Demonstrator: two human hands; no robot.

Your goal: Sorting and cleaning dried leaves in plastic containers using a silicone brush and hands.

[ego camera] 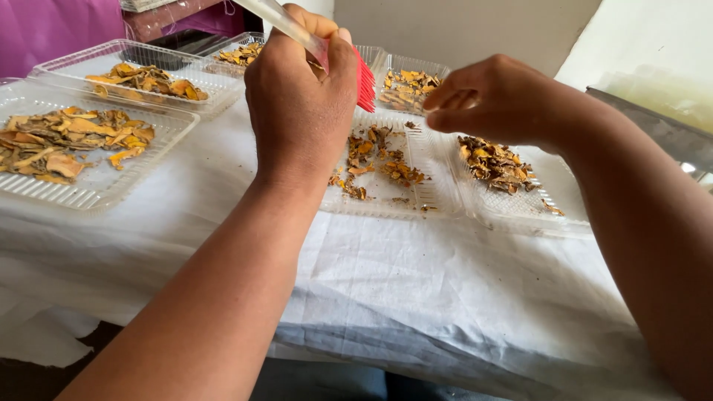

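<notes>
two bare forearms reach up from the near edge of the table (416, 297), which is draped in a creased white cloth hanging over its front. the left hand (301, 104) is raised with its back to the camera, wrist straight, fingers clenched around the clear handle of a brush (312, 37) whose red bristles stick out to the right of the knuckles, above the middle tray (386, 200). that clear plastic tray lies just past the hand toward the middle of the table and holds a thin scatter of dried orange-brown slices (375, 160). the right hand (490, 100) hovers level with the left, bent in from the right side, its fingertips pinched together and pointing left; whether anything sits between them i cannot tell. under it, touching the middle tray's right side, a second clear tray (512, 212) carries a darker heap of chips (494, 163). at the left edge of the table a larger ribbed tray (96, 189) holds flat yellow-brown pieces, and behind it another tray (134, 56) holds more. along the far edge more trays (412, 63) with the same dried bits stand in a row. beyond them, purple cloth (44, 30) at the far left and a pale wall (460, 30) behind.
</notes>
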